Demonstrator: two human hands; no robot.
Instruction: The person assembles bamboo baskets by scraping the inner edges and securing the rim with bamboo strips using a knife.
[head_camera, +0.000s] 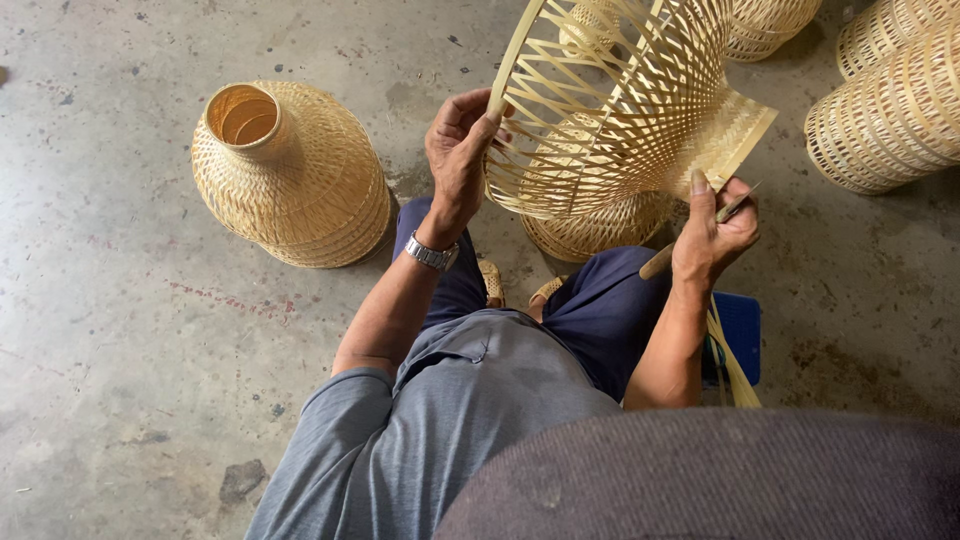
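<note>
**A:** What do I have closest to the camera?

**B:** A dark rounded shape (720, 475) fills the bottom right corner, blurred. Past it, my grey shirt (440, 420) and dark blue trousers (600, 310). A blue stool (742, 335) sits just beside my right forearm, with loose bamboo strips (732, 365) lying across it.

**A:** And the hands?

**B:** My right hand (712, 238) is closed around a knife (690, 240), wooden handle pointing back toward me, the blade tip poking out near the woven flap. The thumb presses against that flap. My left hand (460, 150), watch (432, 254) on the wrist, curls its fingers over the rim of the frame (610, 110), gripping it firmly.

**A:** Where is the frame?

**B:** Held up between both hands, above my knees, tilted with its open mouth toward the left hand. It's an open lattice of bamboo strips.

**A:** Further out?

**B:** A basket (600, 228) stands on the floor (120, 330) under the frame. A finished lampshade (290, 175) stands well to the left, narrow neck up. More shades (885, 100) lie at the top right.
</note>
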